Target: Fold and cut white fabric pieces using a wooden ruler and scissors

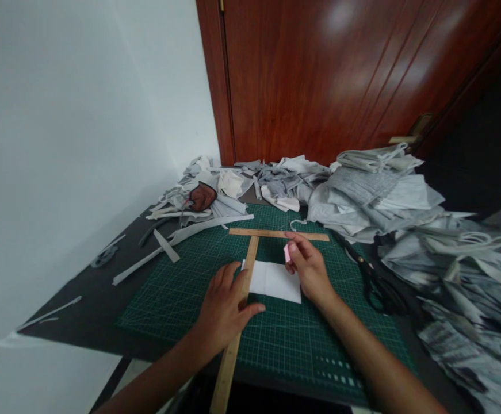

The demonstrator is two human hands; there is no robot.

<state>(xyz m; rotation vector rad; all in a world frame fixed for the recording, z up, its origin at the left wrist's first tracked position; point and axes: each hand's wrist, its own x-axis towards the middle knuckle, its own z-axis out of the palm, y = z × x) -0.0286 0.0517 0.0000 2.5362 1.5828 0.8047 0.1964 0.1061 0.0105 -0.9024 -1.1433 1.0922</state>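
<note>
My left hand [224, 302] lies spread over a long wooden ruler [226, 368], its fingers and thumb apart and pressing down. The ruler covers part of a small white folded piece of fabric [278, 282], which lies on a green cutting mat [302, 345]. Across the ruler's far end runs another wooden ruler [271, 233], forming a T; whether the two are joined I cannot tell. Just above the fabric's right side, my right hand [310, 270] pinches a small pink piece of tailor's chalk [287, 253] between thumb and fingers.
Black-handled scissors [373, 279] lie on the mat's right side. Piles of grey and white fabric [375, 190] rise behind and to the right. Scraps and a brown mesh piece [202, 196] sit at the back left. A wall [81, 115] and wooden door [319, 80] border the table.
</note>
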